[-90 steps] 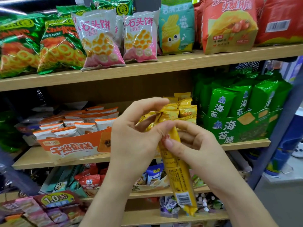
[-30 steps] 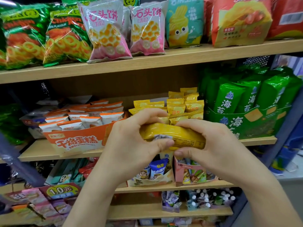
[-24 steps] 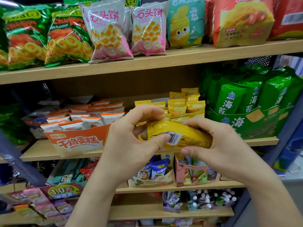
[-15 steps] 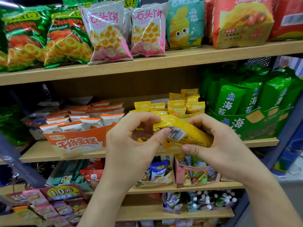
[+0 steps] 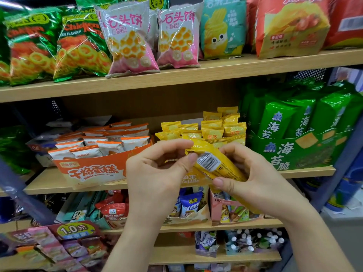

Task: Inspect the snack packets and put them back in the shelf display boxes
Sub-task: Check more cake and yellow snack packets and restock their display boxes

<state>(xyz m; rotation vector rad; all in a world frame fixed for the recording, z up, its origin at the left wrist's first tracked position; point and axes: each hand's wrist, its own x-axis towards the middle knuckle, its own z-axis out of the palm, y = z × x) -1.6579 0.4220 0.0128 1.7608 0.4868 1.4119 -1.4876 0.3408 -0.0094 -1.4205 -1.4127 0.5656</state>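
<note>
Our left hand (image 5: 157,173) pinches the upper end of the packet (image 5: 214,163) between thumb and forefinger; our right hand (image 5: 255,179) curls round its lower end. The packet slants from 10 to 4 o'clock, barcode toward us, just in front of the box (image 5: 189,180). To inspect well, we should hold it lightly, turn it slowly and check both seals. Then we slide it upright into the box at 12 o'clock, without crushing anything.

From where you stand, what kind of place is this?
Most likely a small shop's snack aisle: wooden shelves stocked with pink snack bags, an orange display box of packets, and a price tag.
</note>
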